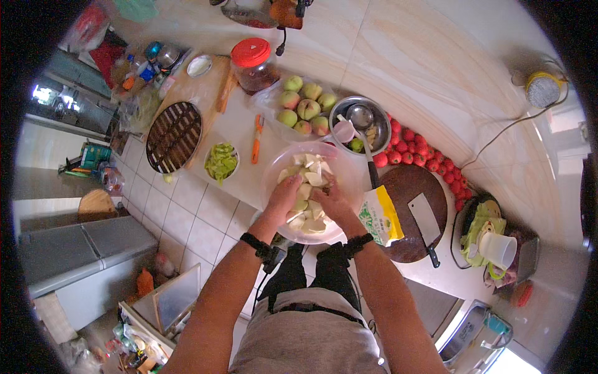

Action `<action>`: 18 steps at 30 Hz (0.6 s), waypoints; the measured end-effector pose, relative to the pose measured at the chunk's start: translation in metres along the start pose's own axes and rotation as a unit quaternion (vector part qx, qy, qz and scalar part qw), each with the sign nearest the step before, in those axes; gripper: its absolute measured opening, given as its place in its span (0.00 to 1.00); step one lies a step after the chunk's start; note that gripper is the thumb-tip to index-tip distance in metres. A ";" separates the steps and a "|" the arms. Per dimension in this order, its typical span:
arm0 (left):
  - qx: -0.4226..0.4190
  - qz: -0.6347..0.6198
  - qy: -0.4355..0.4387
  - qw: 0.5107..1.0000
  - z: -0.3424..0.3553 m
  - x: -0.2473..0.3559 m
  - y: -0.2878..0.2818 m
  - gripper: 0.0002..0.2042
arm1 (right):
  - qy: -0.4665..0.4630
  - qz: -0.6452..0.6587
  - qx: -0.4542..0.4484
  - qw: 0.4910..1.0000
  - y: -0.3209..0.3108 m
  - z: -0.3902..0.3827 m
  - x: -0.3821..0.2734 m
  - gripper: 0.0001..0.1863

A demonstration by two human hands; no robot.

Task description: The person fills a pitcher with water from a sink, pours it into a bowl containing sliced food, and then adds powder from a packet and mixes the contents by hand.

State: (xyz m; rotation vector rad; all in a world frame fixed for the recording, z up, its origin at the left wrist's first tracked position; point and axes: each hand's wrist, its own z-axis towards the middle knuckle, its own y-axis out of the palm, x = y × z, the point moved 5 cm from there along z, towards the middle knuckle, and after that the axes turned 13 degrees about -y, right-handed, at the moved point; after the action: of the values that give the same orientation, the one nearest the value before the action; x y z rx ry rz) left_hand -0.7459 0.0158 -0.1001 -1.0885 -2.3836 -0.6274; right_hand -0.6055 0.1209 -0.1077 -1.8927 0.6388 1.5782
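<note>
A translucent pinkish plastic bowl (277, 165) holds pale, peeled, cut fruit pieces (314, 177). My left hand (283, 199) is inside its left side, fingers curled onto the pieces. My right hand (333, 202) is in the right side, fingers bent around pieces, its tips partly hidden. Right of the bowl lies a yellow, white and green bag (383, 215), beside a round dark board (398, 181) with a cleaver (423, 218) on it. Left of the bowl are an orange-handled peeler (256, 140) and a small bowl of green peels (221, 162).
Behind are peaches (308, 108), a red-lidded jar (252, 65), a steel bowl with ladle (364, 106) and red round fruits (411, 146). At left are a slatted round tray (174, 137) and a grey fridge (84, 249); at right, a white container (498, 252) and sink (464, 336).
</note>
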 end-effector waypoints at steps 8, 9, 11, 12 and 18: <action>-0.080 -0.120 0.046 0.989 -0.069 0.024 0.002 0.23 | -0.099 -0.008 -0.114 0.989 -0.020 -0.033 -0.069 0.27; -0.047 -0.024 0.095 0.994 -0.075 0.029 -0.008 0.23 | -0.101 -0.007 -0.119 0.988 -0.018 -0.037 -0.081 0.27; -0.015 0.072 0.143 0.987 -0.087 0.037 -0.014 0.22 | -0.060 0.081 -0.150 0.984 -0.019 -0.051 -0.102 0.21; -0.005 0.137 0.139 0.981 -0.097 0.045 -0.008 0.20 | -0.061 0.079 -0.146 0.984 -0.025 -0.055 -0.104 0.21; 0.079 0.343 0.230 0.907 -0.109 0.045 -0.026 0.11 | -0.248 -0.105 -0.078 0.960 -0.042 -0.090 -0.135 0.14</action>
State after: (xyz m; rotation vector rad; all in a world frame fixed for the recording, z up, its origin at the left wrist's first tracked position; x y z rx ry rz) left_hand -0.7706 -0.0346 0.0068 -1.4047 -1.4807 -0.3669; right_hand -0.5381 0.0872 0.0415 -1.5128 0.0963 1.9005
